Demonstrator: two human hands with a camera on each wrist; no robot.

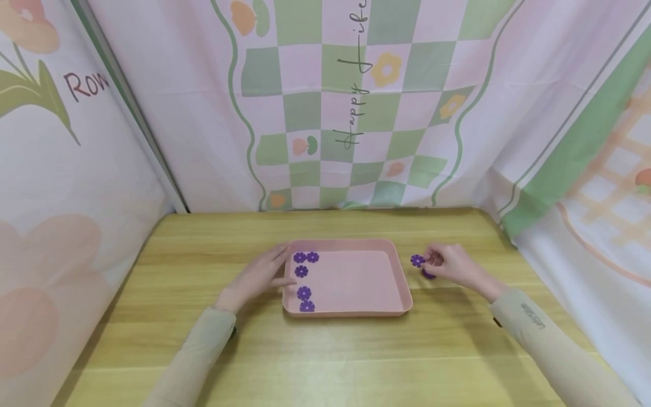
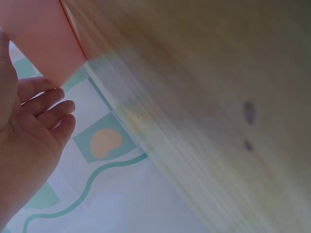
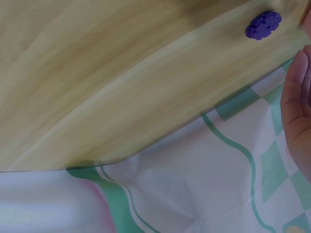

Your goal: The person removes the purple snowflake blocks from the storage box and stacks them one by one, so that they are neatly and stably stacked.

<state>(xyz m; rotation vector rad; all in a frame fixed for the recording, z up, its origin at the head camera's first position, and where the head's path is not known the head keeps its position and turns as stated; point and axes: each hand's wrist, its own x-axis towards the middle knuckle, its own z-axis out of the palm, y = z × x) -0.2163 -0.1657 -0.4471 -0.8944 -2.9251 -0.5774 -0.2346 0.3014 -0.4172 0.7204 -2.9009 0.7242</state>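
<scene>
A shallow pink tray sits on the wooden table. Several purple flower-shaped discs form a loose column along its left side, with one more beside the top one. My left hand rests at the tray's left edge, thumb stretched over the rim and relaxed fingers touching the far left corner. To the right of the tray, my right hand pinches a purple flower-shaped disc between thumb and fingertips. A second such disc lies under that hand, partly hidden by the fingers; the right wrist view shows a disc on the wood.
The wooden table ends at a checked cloth hanging behind it. More printed cloth hangs at the left and right sides. Both forearms, in light sleeves, reach in from the front.
</scene>
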